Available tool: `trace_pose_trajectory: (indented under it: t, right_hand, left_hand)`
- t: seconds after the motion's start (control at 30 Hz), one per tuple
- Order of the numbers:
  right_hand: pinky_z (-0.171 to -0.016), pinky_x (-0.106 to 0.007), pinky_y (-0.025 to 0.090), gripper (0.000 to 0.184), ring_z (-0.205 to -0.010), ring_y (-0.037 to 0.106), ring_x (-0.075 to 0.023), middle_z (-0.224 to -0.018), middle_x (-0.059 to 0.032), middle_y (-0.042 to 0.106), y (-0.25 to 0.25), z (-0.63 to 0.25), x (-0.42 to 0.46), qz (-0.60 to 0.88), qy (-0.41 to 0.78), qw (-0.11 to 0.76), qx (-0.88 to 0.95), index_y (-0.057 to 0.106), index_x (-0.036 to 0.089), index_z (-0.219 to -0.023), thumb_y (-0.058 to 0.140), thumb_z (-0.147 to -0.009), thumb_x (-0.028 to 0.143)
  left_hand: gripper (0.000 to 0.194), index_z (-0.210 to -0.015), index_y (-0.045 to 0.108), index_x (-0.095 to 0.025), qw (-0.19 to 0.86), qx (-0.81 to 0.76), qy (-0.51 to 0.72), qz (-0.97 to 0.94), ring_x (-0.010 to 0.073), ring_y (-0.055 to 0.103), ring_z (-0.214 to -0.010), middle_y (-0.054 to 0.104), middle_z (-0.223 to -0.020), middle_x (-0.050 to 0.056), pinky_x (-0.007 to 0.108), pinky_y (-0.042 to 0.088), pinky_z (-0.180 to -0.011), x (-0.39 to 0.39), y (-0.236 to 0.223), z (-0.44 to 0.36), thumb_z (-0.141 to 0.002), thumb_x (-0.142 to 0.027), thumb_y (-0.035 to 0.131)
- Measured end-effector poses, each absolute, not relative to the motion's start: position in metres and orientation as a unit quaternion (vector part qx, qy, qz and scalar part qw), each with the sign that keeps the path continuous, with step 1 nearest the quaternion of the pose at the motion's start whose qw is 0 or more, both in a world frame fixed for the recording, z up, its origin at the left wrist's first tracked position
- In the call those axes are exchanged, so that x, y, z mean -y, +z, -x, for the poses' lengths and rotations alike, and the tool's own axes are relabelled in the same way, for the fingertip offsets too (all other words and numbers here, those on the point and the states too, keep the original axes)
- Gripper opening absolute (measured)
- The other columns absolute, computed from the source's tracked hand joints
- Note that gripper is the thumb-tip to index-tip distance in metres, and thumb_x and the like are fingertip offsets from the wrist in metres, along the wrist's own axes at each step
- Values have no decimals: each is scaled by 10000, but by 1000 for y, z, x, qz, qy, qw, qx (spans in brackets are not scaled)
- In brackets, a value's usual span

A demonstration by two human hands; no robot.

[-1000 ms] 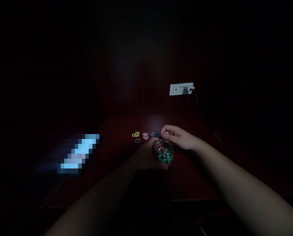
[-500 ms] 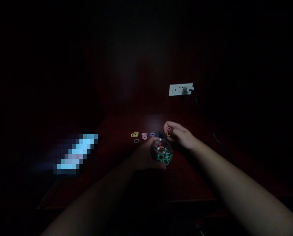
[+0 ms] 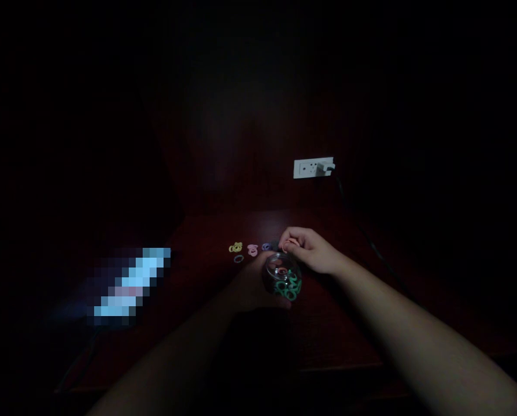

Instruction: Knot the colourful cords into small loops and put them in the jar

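My left hand (image 3: 258, 286) is wrapped round a clear round jar (image 3: 282, 277), its mouth tilted toward me. Inside lie several green hair ties (image 3: 288, 287) and an orange one. Just beyond the jar, my right hand (image 3: 308, 248) pinches orange hair ties (image 3: 290, 245); how many I cannot tell. Small piles rest on the table in a row to the left: yellow hair ties (image 3: 236, 247), pink hair ties (image 3: 252, 250) and purple hair ties (image 3: 266, 247). Dark ones (image 3: 275, 245) sit beside my right fingers, partly hidden. A single greyish-green hair tie (image 3: 238, 259) lies in front of the yellow pile.
The dark red table (image 3: 206, 231) meets a wall at the back. A white socket (image 3: 314, 167) holds a plug, whose cable (image 3: 382, 254) runs down the right side. At the left glows a bright, pixelated device (image 3: 132, 283). Most of the room is dark.
My right hand has moved slightly left, closer to the jar and the dark hair ties, still pinching the orange ones. The whole view has shifted a little, with things sitting lower.
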State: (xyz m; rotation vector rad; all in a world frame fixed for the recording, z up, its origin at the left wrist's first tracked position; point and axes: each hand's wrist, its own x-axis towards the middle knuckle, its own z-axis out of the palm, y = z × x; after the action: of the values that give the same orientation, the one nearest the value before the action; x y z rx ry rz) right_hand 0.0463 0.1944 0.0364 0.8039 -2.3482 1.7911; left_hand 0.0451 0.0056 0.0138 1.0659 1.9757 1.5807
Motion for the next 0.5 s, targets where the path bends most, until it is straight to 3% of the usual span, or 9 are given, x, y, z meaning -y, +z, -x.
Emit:
trace_pose_trajectory:
  t: [0.3,0.5]
  right_hand:
    - [-587,-242,435,200,-633,570,-129,-731,-50,644,31,-46,-192,-254,589,2,767,626,121,-819,573,-759,304]
    - [-530,-232,403,319,-567,538,-125,-639,-36,621,32,-46,-196,-283,506,-3,815,654,113,-741,518,-794,397]
  left_hand:
    - [805,-1186,416,-171,185,-703,568,-385,278,511,-1077,535,-1177,113,419,422,-886,-5,18,-47,-482,-210,803]
    - [869,-1199,422,-182,160,-718,554,-389,304,505,-1081,542,-1177,119,454,411,-894,-8,8,-41,-429,-238,820]
